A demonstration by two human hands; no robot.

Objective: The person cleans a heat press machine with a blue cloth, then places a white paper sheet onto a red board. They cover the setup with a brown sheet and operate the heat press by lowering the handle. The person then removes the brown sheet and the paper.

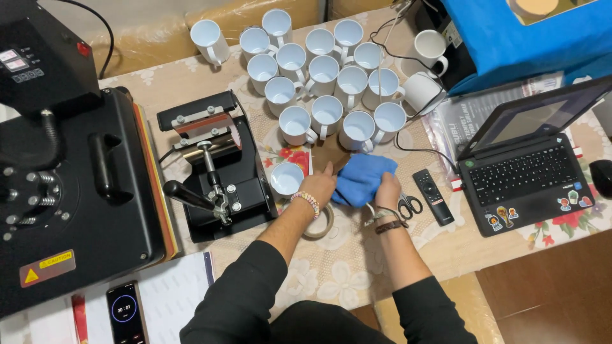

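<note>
My left hand [320, 185] and my right hand [387, 191] both grip a blue cloth [362, 177] bunched on the table. The cloth seems wrapped around something; what is inside is hidden. A single white mug [287, 178] stands just left of my left hand, beside the black mug press [217, 165]. A roll of tape [320, 224] lies under my left wrist. Scissors [409, 205] rest just right of my right hand.
Several white mugs [325, 76] crowd the far side of the table. A large black heat press [70, 165] fills the left. A remote [433, 195] and an open laptop [526, 162] sit to the right. A phone showing a timer [124, 312] lies at the near left.
</note>
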